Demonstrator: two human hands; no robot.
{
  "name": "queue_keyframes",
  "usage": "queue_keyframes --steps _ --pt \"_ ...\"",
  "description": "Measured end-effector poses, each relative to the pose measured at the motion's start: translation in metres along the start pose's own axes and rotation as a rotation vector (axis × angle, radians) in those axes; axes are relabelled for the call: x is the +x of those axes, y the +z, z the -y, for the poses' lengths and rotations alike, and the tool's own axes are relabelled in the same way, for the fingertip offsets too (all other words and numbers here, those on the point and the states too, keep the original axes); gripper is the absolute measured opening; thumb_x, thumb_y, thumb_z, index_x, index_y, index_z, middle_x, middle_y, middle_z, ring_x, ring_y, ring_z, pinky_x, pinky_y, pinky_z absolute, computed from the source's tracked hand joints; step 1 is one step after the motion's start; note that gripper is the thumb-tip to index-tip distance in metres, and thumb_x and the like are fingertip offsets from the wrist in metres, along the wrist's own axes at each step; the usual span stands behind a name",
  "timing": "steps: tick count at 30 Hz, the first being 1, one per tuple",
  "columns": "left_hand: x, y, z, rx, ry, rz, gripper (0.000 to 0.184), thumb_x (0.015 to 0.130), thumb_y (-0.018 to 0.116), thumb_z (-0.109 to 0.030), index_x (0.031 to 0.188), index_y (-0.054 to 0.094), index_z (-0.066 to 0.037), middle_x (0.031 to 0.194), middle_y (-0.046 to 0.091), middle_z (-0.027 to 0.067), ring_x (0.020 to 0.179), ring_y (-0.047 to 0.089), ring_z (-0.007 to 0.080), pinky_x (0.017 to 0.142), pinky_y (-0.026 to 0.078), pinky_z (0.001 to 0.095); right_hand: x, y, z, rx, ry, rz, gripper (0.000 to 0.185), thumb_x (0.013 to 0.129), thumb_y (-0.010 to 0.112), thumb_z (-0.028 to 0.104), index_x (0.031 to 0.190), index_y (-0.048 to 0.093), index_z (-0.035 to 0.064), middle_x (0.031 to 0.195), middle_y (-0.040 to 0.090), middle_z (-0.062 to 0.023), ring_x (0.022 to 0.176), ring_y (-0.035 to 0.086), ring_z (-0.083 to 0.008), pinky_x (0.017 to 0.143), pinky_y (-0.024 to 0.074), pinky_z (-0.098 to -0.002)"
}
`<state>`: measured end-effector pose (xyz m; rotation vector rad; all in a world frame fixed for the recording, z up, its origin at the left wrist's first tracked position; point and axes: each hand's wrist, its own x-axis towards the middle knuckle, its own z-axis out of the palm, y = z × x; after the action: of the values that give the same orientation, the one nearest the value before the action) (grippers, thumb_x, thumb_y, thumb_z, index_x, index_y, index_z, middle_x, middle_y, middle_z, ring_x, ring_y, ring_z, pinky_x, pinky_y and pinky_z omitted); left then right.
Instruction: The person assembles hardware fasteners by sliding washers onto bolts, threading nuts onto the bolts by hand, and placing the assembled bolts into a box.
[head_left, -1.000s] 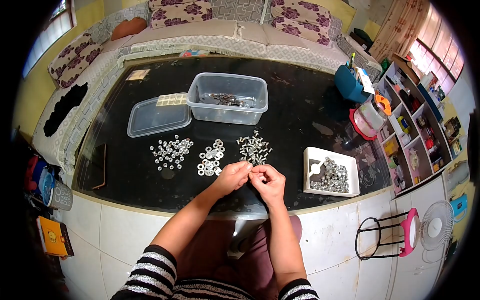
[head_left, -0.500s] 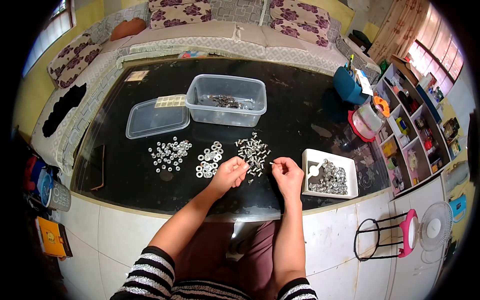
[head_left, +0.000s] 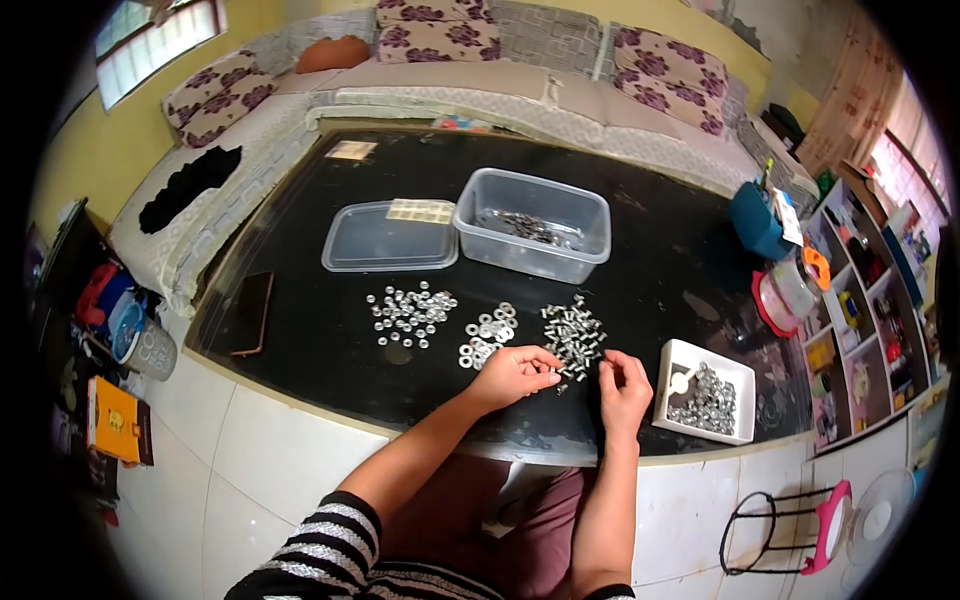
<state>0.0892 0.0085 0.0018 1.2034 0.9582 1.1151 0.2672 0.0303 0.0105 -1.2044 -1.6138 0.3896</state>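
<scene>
My left hand (head_left: 512, 378) is over the near edge of a pile of short silver bolts (head_left: 574, 335), thumb and forefinger closed in a pinch; what they hold is too small to make out. Just right of that pile, my right hand (head_left: 626, 392) has its fingertips pressed together, and anything between them is hidden. Flat washers (head_left: 490, 330) lie in a group beyond my left hand. Farther left is a scatter of small nuts (head_left: 412, 312). Close to my right hand stands a white tray (head_left: 747, 405) holding many small metal fasteners (head_left: 712, 398).
A clear plastic tub (head_left: 535, 262) with dark metal pieces stands toward the back, its lid (head_left: 385, 245) beside it. A phone (head_left: 254, 312) lies at the table's left. A teal holder (head_left: 757, 222) and a jar (head_left: 785, 295) are at the right, by a shelf unit (head_left: 835, 330).
The view has swung left, so everything on the table appears farther right and slightly lower. My left thumb and forefinger now reach to the bolt pile's near edge; my right hand stays beside it.
</scene>
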Motion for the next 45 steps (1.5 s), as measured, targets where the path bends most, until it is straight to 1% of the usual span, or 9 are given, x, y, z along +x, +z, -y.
queue_keyframes --steps 4,13,20,24,27,28,29,35,45 --pt "-0.02 -0.031 -0.027 0.183 0.146 -0.177 0.018 0.071 0.065 -0.006 0.088 0.061 -0.002 0.068 0.052 -0.0039 0.058 0.044 0.0001 0.053 0.037 0.0138 -0.004 0.001 0.002 0.008 -0.02 -0.003 0.011 0.072 0.057 0.001 0.083 0.059 0.0017 0.077 0.057 -0.0082 0.064 0.056 -0.0152 0.059 0.0454 -0.0246" --pt "-0.056 -0.16 -0.064 0.877 0.032 -0.642 0.019 0.064 0.068 -0.006 0.082 0.063 0.0 0.063 0.058 0.0033 0.055 0.05 0.0051 0.054 0.043 0.0195 -0.005 0.004 0.006 0.0 -0.036 -0.001 0.011 0.071 0.055 -0.003 0.081 0.059 -0.0005 0.076 0.057 -0.0095 0.066 0.056 -0.0175 0.061 0.0456 -0.0257" --pt "-0.049 -0.194 -0.052 0.995 -0.176 -0.695 0.019 0.059 0.068 -0.012 0.075 0.065 -0.002 0.067 0.061 0.0143 0.065 0.061 0.0229 0.064 0.047 0.0301 -0.006 0.006 0.004 0.005 -0.004 -0.003 0.011 0.07 0.056 -0.004 0.08 0.059 -0.0008 0.076 0.058 -0.0099 0.068 0.057 -0.0186 0.062 0.0462 -0.0263" --pt "-0.051 -0.198 -0.049 0.983 -0.179 -0.688 0.02 0.06 0.068 -0.014 0.076 0.065 -0.002 0.068 0.061 0.0149 0.066 0.061 0.0235 0.065 0.047 0.0304 -0.006 0.005 0.006 0.008 -0.003 0.004 0.011 0.07 0.056 -0.004 0.08 0.059 -0.001 0.076 0.058 -0.0099 0.068 0.057 -0.0186 0.063 0.0463 -0.0264" --pt "-0.054 -0.192 -0.052 1.001 -0.059 -0.752 0.021 0.063 0.067 -0.013 0.079 0.064 -0.001 0.063 0.061 0.0085 0.06 0.059 0.0122 0.06 0.046 0.0243 -0.005 0.005 0.009 0.049 -0.012 0.004 0.011 0.071 0.056 -0.002 0.081 0.06 -0.0005 0.077 0.058 -0.0103 0.068 0.057 -0.019 0.062 0.0461 -0.0261" --pt "-0.054 -0.187 -0.055 1.05 -0.006 -0.751 0.02 0.064 0.066 -0.013 0.08 0.064 -0.001 0.063 0.061 0.0081 0.058 0.057 0.0107 0.058 0.045 0.0235 -0.005 0.005 0.008 0.031 -0.024 0.008 0.01 0.071 0.056 0.0 0.081 0.06 0.0006 0.077 0.058 -0.01 0.067 0.057 -0.0189 0.061 0.046 -0.0258" --pt "-0.053 -0.182 -0.055 1.005 0.006 -0.741 0.018 0.063 0.062 -0.012 0.079 0.064 -0.002 0.07 0.061 0.0127 0.064 0.06 0.0219 0.062 0.047 0.0283 -0.005 0.004 0.004 -0.003 -0.031 0.004 0.009 0.072 0.056 0.001 0.08 0.06 0.0016 0.077 0.058 -0.0098 0.067 0.057 -0.0189 0.06 0.0458 -0.0256" --pt "-0.036 -0.114 -0.052 0.805 0.115 -0.544 0.009 0.069 0.062 -0.005 0.077 0.063 -0.001 0.062 0.056 0.0025 0.056 0.048 0.0059 0.054 0.04 0.02 -0.007 0.002 0.001 0.027 -0.064 -0.043 0.009 0.072 0.058 0.001 0.081 0.06 0.0017 0.075 0.059 -0.0081 0.062 0.055 -0.0133 0.055 0.044 -0.0226" --pt "0.01 0.002 -0.013 0.434 0.151 -0.108 0.007 0.07 0.064 -0.006 0.077 0.063 -0.002 0.069 0.057 -0.0016 0.055 0.045 0.0013 0.053 0.039 0.0159 -0.003 -0.071 0.01 -0.012 -0.044 -0.099 0.011 0.072 0.058 0.003 0.083 0.06 0.0027 0.075 0.058 -0.0071 0.061 0.056 -0.0148 0.055 0.0447 -0.0237"
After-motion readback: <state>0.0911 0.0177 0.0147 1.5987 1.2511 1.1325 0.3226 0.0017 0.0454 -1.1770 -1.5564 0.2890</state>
